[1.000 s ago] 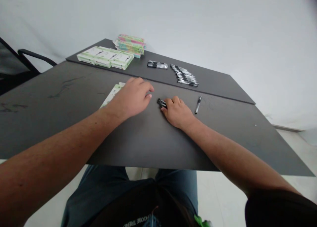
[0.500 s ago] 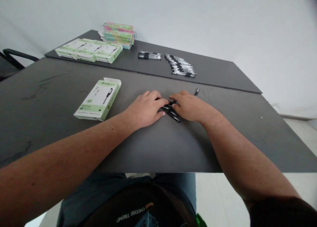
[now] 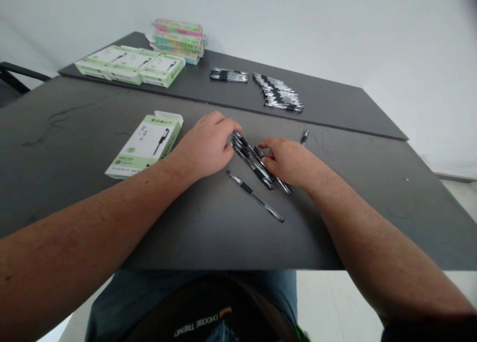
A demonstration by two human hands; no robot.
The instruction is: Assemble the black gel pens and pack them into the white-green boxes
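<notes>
On the near part of the table, a small bundle of clear gel pens with black grips [image 3: 253, 162] lies slanted between my hands. My left hand [image 3: 210, 144] has its curled index finger and thumb around the far ends of these pens. Just right of the bundle, the bent fingers of my right hand [image 3: 286, 159] pinch another pen [image 3: 283, 185], partly hidden under them. A single loose pen [image 3: 255, 197] lies apart, nearer to me. Beyond my right wrist, one more pen [image 3: 304, 137] shows partly.
A green-and-white pen box [image 3: 145, 143] with its flap open lies at left. On the raised back panel are several similar boxes [image 3: 128, 63], a stack of colourful boxes [image 3: 178, 41], a few pens [image 3: 229, 75] and a fanned row of pens [image 3: 278, 92].
The hands have moved apart, my left one left and away from me. The pens between them show more fully, and one pen now lies separate on the near side.
</notes>
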